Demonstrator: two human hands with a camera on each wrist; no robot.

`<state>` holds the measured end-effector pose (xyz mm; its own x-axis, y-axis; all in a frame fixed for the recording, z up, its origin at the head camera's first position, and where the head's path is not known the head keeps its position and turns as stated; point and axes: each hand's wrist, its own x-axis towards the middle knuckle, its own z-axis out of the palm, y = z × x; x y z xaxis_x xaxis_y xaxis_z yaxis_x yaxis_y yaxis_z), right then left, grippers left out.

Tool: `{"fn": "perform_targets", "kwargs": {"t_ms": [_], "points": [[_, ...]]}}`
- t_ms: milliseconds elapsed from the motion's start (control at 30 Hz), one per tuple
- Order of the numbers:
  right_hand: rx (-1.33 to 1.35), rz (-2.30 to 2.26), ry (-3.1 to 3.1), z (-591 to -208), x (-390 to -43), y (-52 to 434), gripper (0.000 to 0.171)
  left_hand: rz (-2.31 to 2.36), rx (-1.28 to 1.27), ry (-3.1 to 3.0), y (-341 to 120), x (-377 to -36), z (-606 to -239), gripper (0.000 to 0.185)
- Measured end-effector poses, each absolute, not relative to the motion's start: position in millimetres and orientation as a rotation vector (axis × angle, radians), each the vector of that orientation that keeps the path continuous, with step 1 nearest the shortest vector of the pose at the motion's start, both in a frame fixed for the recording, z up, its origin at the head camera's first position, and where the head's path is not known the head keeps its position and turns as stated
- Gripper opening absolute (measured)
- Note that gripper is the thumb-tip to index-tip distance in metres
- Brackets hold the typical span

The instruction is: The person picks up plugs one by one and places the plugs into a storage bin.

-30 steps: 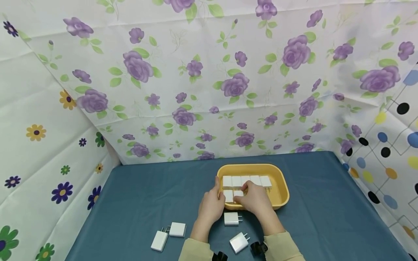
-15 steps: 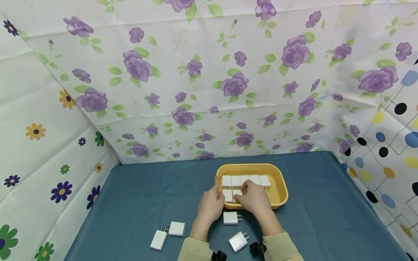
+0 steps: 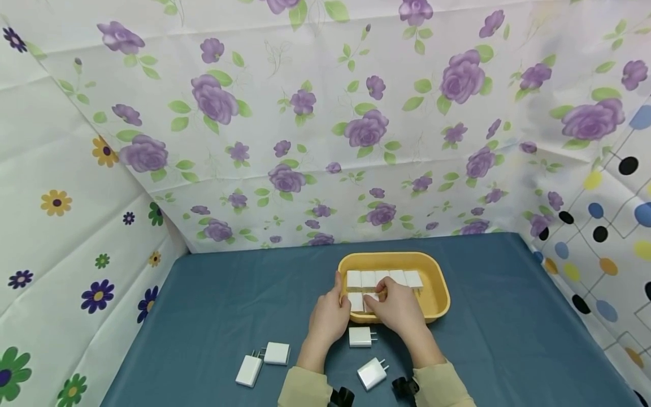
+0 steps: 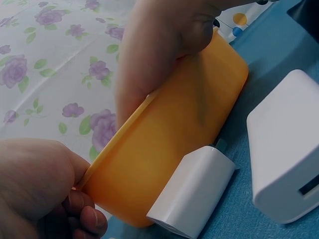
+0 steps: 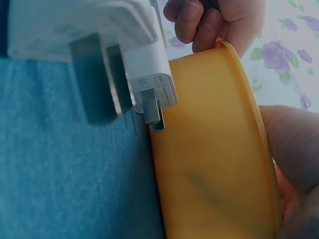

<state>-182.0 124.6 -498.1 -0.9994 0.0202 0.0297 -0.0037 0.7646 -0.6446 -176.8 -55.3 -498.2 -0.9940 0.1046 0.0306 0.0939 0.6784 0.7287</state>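
Observation:
A yellow plastic tray (image 3: 434, 294) holds white charger plugs in rows: several along the back, and two at the left of the front row. At the tray's left end, my left hand (image 3: 328, 317) grips the rim; in the left wrist view its thumb goes over the edge and its fingers curl outside. My right hand (image 3: 400, 308) reaches over the front wall and pinches the second front-row charger (image 3: 369, 304), beside the leftmost one (image 3: 355, 302). From both wrist cameras the tray wall hides the right fingertips.
On the blue cloth before the tray lie a charger (image 3: 360, 337) close to its front wall and another (image 3: 372, 373) nearer me, between my forearms. Two more, one upright (image 3: 249, 370) and one sideways (image 3: 277, 353), lie to the left. A flowered curtain (image 3: 305, 141) rises behind the table.

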Motion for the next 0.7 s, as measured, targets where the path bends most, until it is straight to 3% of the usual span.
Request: {"fn": "perform_targets", "kwargs": {"t_ms": [700], "points": [[0.099, 1.314, -2.786, -502, -179, 136, 0.031, 1.254, 0.148, 2.866, -53, -177, -498, 0.065]]}}
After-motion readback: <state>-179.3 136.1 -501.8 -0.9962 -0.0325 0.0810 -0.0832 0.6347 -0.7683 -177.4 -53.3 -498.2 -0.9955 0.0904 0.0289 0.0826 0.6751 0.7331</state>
